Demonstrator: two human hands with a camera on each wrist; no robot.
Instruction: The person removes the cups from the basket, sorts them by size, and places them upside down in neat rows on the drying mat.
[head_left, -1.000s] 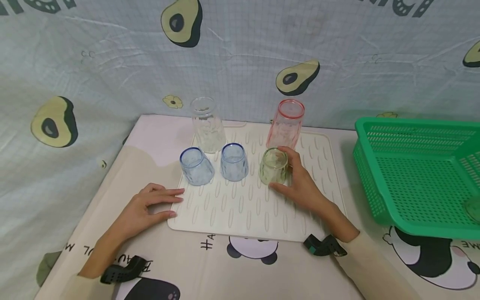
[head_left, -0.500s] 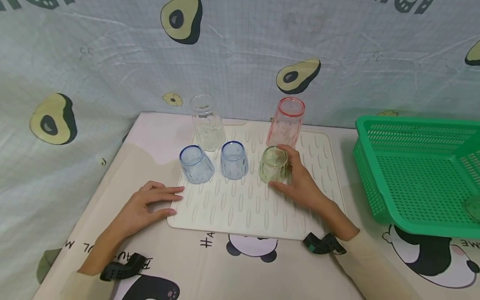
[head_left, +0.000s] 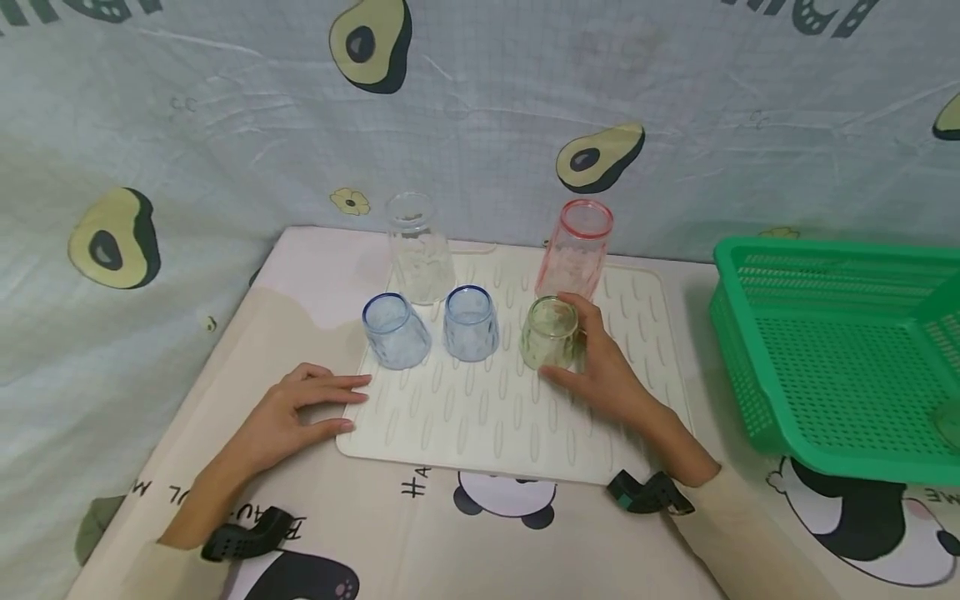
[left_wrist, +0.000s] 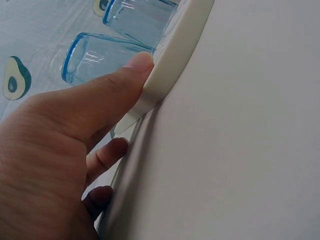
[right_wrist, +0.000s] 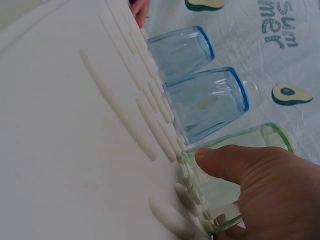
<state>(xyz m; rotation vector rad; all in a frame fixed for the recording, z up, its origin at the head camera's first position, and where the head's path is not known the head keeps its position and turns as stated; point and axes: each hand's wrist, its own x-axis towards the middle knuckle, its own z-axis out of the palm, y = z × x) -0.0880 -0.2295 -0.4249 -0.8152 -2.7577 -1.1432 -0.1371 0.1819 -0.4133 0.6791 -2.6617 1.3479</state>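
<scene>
My right hand (head_left: 600, 362) grips a small green glass (head_left: 550, 329) standing on the ridged white mat (head_left: 480, 442). Its thumb lies across the near side of the glass in the right wrist view, the fingers reaching round the back. The left hand (head_left: 288, 417) rests at the mat's left edge with nothing held; its thumb (left_wrist: 112, 92) touches that edge in the left wrist view. Two small blue glasses (head_left: 396, 332) (head_left: 471, 325) stand left of the green one, narrower ends up. Behind them are a tall clear glass (head_left: 422, 254) and a tall pink glass (head_left: 576, 250).
On the right stands a green plastic basket (head_left: 810, 462) with a greenish glass (head_left: 948, 421) partly cut off at the frame edge. A cloth printed with avocados (head_left: 600, 158) hangs close behind the mat. Panda prints (head_left: 506, 498) mark the tablecloth in front.
</scene>
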